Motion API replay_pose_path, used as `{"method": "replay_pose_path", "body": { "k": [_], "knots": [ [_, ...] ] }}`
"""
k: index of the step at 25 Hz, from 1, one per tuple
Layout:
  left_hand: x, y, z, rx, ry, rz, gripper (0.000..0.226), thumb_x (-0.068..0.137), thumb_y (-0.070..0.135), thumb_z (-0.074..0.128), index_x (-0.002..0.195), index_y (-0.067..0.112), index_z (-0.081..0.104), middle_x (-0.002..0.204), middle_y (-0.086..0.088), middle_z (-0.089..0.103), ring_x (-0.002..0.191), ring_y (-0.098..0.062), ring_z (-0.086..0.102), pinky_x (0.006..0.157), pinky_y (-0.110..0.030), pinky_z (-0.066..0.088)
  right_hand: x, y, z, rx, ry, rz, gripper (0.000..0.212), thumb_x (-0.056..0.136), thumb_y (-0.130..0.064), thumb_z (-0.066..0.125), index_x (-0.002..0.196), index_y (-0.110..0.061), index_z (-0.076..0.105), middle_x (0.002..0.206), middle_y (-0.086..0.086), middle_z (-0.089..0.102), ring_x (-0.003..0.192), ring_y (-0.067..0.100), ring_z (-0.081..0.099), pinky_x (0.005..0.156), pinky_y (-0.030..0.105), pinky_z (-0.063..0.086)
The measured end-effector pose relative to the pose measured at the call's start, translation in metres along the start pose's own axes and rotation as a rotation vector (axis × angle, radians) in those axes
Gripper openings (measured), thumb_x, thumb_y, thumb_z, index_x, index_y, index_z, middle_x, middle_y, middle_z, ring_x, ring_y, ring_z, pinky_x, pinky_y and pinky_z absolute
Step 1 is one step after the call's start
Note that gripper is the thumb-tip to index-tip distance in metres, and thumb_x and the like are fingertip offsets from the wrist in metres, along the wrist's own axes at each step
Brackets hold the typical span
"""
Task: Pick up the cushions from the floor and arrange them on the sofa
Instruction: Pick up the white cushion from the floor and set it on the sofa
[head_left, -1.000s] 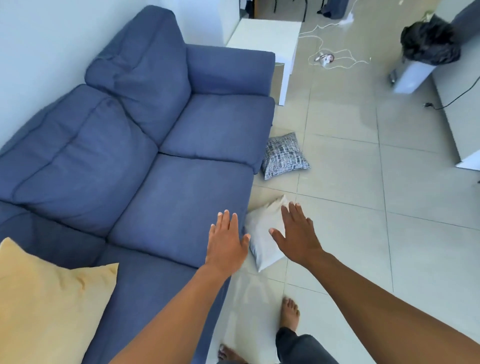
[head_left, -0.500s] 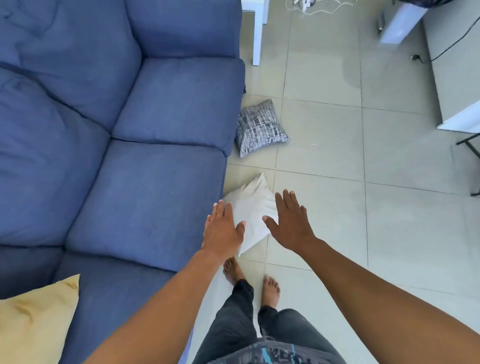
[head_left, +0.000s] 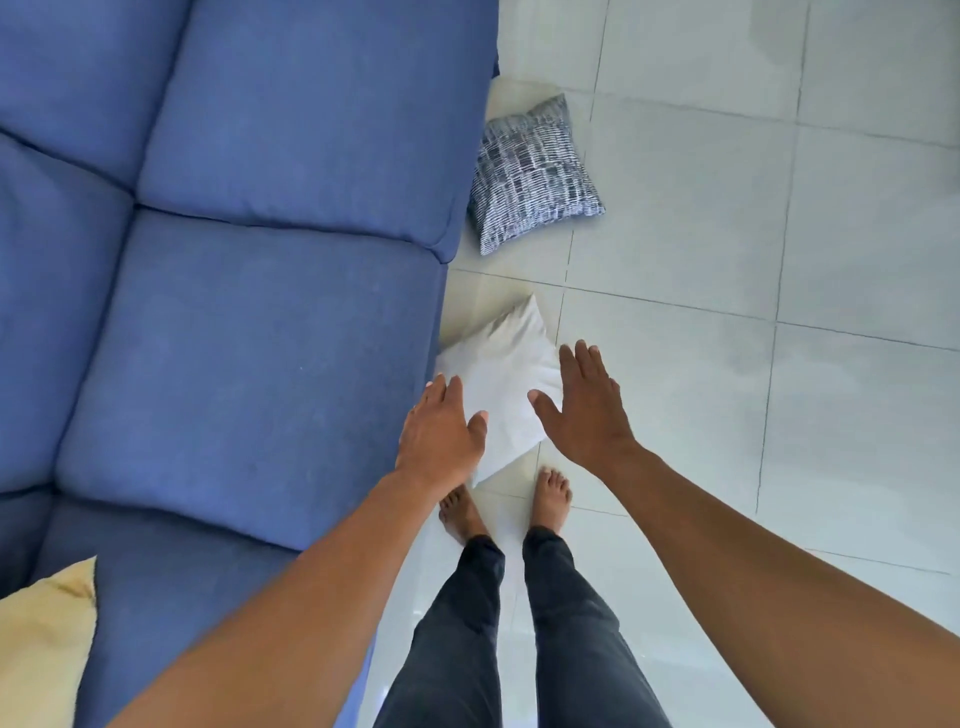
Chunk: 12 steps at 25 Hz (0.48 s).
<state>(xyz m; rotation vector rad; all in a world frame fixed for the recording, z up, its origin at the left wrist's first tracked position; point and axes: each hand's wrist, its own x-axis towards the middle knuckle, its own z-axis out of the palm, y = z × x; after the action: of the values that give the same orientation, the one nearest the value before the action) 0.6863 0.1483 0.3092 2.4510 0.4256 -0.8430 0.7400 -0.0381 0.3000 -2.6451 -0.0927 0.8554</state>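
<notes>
A white cushion (head_left: 506, 384) lies on the tiled floor against the front of the blue sofa (head_left: 249, 312). My left hand (head_left: 441, 436) hovers over its left edge, fingers spread, holding nothing. My right hand (head_left: 584, 410) is spread over its right edge, also holding nothing. Whether either hand touches the cushion I cannot tell. Farther along the floor a dark patterned cushion (head_left: 530, 174) leans by the sofa's front. A yellow cushion (head_left: 44, 644) rests on the sofa at the lower left.
My bare feet (head_left: 550, 499) stand right behind the white cushion, legs in dark trousers. Pale floor tiles (head_left: 779, 312) stretch to the right of the sofa.
The view has tilted down and moved closer to the floor. Both hands have dropped toward the white cushion, one on each side. The cushions have not moved.
</notes>
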Motion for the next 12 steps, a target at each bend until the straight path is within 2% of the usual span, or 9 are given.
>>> {"method": "replay_pose_path", "body": {
  "k": [4,8,12],
  "knots": [
    [0.065,-0.021,0.045,-0.051,-0.041,-0.093,0.065,0.109,0.038,0.044,0.164,0.008,0.026,0.173,-0.013,0.024,0.16,-0.029,0.023,0.126,-0.046,0.026,0.066,0.027,0.046,-0.039,-0.062,0.006,0.078,0.106,-0.046,0.047,0.164,-0.004,0.016,0.174,0.017,0.008,0.162,0.032,0.002,0.126,0.052,0.018],
    [0.158,-0.059,0.13,-0.104,-0.088,-0.236,0.064,0.109,0.038,0.044,0.164,0.009,0.027,0.172,-0.014,0.027,0.158,-0.031,0.028,0.124,-0.044,0.027,0.152,0.075,0.129,-0.036,-0.115,0.029,0.08,0.105,-0.045,0.052,0.164,-0.003,0.018,0.173,0.018,0.011,0.162,0.033,0.005,0.125,0.052,0.019],
    [0.22,-0.091,0.197,-0.21,-0.049,-0.412,0.056,0.107,0.035,0.05,0.154,0.004,0.044,0.159,-0.021,0.048,0.147,-0.038,0.045,0.115,-0.04,0.036,0.216,0.118,0.201,-0.025,-0.167,0.066,0.081,0.104,-0.046,0.053,0.163,-0.003,0.018,0.173,0.019,0.012,0.161,0.034,0.007,0.123,0.053,0.02]
  ]
}}
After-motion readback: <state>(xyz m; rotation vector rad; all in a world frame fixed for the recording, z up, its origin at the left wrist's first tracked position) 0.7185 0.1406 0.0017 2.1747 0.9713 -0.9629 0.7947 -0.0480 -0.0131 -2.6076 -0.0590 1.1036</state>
